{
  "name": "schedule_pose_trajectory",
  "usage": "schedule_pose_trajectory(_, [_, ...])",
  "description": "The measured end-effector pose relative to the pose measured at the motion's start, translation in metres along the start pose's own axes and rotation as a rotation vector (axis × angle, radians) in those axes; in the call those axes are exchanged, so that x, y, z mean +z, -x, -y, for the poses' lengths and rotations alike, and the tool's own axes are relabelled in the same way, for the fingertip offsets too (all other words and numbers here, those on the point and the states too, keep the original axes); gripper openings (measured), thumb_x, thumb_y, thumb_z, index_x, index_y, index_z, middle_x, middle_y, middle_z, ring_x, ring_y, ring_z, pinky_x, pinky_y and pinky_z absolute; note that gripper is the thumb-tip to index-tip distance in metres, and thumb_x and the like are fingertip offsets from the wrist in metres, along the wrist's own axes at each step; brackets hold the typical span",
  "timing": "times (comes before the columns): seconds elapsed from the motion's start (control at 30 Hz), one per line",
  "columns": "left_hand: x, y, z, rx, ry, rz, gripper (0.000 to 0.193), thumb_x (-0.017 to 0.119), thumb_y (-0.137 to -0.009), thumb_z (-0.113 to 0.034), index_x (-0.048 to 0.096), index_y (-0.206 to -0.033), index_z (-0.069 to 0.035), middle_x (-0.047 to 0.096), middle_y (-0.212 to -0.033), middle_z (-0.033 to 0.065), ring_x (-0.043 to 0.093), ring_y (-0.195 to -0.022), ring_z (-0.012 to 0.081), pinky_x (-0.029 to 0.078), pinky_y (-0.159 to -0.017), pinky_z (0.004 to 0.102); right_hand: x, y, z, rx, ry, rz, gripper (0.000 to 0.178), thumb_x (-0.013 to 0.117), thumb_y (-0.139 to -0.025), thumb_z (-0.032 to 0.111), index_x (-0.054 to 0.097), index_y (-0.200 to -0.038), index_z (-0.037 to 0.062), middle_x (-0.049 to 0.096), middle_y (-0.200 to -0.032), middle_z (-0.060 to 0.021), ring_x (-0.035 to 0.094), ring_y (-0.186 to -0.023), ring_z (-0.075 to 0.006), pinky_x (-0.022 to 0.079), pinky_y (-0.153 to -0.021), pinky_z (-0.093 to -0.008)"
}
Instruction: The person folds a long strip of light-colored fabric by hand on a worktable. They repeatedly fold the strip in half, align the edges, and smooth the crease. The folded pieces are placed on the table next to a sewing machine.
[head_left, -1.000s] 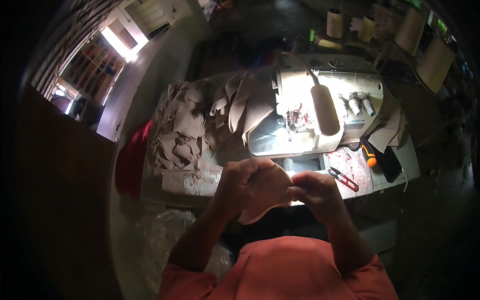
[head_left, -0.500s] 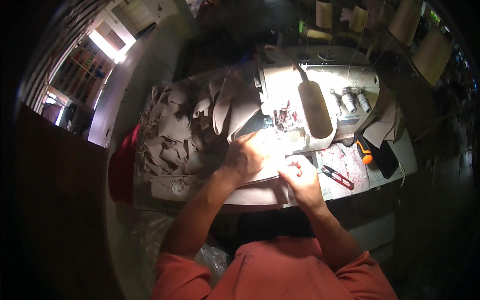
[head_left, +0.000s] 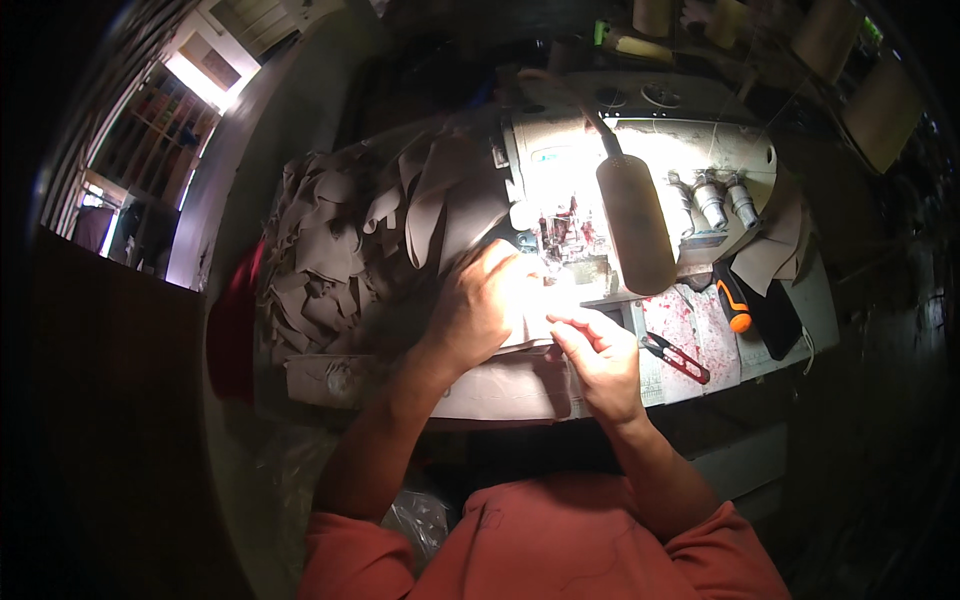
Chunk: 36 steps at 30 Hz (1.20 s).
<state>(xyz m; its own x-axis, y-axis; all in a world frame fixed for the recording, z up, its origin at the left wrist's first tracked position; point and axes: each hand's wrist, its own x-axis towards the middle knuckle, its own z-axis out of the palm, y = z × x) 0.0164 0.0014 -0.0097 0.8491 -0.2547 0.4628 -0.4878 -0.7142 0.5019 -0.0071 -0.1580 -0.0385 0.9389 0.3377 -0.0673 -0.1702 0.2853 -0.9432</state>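
Observation:
A beige fabric piece (head_left: pixel 532 332) lies at the needle area of a white sewing machine (head_left: pixel 748 160), partly washed out by glare. My left hand (head_left: pixel 482 308) rests over it from the left, fingers bent and pressed on the cloth close to the needle. With thumb and forefinger together, my right hand (head_left: pixel 603 362) pinches the cloth's near right edge. Another beige fabric length (head_left: pixel 500 388) lies along the front of the table, below both hands. A lamp (head_left: pixel 636 225) hangs in front of the machine; the fingertips of my left hand are hard to see in its light.
Many cut beige pieces (head_left: pixel 330 245) are heaped on the left. Right of my hands lie red-and-black thread snips (head_left: pixel 682 362), an orange-and-black handled tool (head_left: pixel 736 308) and a dark flat object (head_left: pixel 772 322). Thread cones (head_left: pixel 885 112) stand at the far right.
Both hands remain on the fabric. The right thumb and forefinger have closed together at its edge, and the left hand sits slightly farther left in view. The view has shifted slightly.

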Motion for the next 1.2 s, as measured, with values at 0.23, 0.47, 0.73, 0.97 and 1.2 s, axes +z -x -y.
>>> schedule_pose_trajectory(0.23, [-0.003,0.009,-0.021,0.102,-0.290,-0.143,0.013,0.055,-0.066,0.004,0.055,-0.079,0.003,0.053,-0.076,0.0145,0.053,-0.071,0.0294,0.045,-0.066,0.0349,-0.003,-0.004,-0.004,-0.021,0.076,-0.013,0.019,0.053,-0.082,0.002,0.056,-0.099,-0.0058,0.060,-0.087,-0.0105,0.056,-0.067,-0.0120,0.047,-0.062,-0.0232])
schedule_pose_trajectory(0.47, [0.002,0.016,-0.001,-0.003,-0.170,0.010,0.020,0.054,-0.070,-0.003,0.054,-0.088,0.004,0.055,-0.094,0.0198,0.054,-0.095,0.0308,0.042,-0.084,0.0363,-0.004,-0.002,-0.005,-0.095,0.103,-0.042,0.019,0.051,-0.083,0.001,0.055,-0.100,-0.0056,0.062,-0.078,-0.0101,0.058,-0.067,-0.0113,0.047,-0.063,-0.0218])
schedule_pose_trajectory(0.73, [-0.011,-0.042,0.077,0.064,-0.449,0.041,0.026,0.053,-0.074,-0.012,0.056,-0.097,-0.003,0.058,-0.088,0.0157,0.056,-0.082,0.0287,0.042,-0.078,0.0401,-0.041,0.023,-0.015,-0.104,0.139,-0.103,0.017,0.044,-0.086,0.002,0.051,-0.100,-0.0046,0.059,-0.078,-0.0088,0.055,-0.070,-0.0112,0.044,-0.067,-0.0219])
schedule_pose_trajectory(0.97, [-0.069,-0.046,0.065,-0.053,-0.345,-0.064,0.024,0.051,-0.082,-0.021,0.057,-0.101,-0.008,0.060,-0.088,0.0119,0.058,-0.081,0.0191,0.044,-0.079,0.0316,-0.036,0.036,-0.019,-0.137,0.460,-0.068,0.011,0.054,-0.079,0.000,0.058,-0.089,-0.0037,0.058,-0.079,-0.0072,0.052,-0.065,-0.0092,0.042,-0.062,-0.0207])
schedule_pose_trajectory(1.2, [-0.089,0.089,-0.002,-0.312,-0.014,0.006,0.018,0.057,-0.078,-0.011,0.057,-0.093,-0.001,0.060,-0.086,0.0098,0.058,-0.083,0.0217,0.045,-0.075,0.0315,-0.001,0.022,0.011,-0.264,0.973,0.234,0.035,0.069,-0.064,0.007,0.058,-0.097,0.0031,0.049,-0.076,-0.0090,0.048,-0.066,-0.0209,0.041,-0.062,-0.0290])
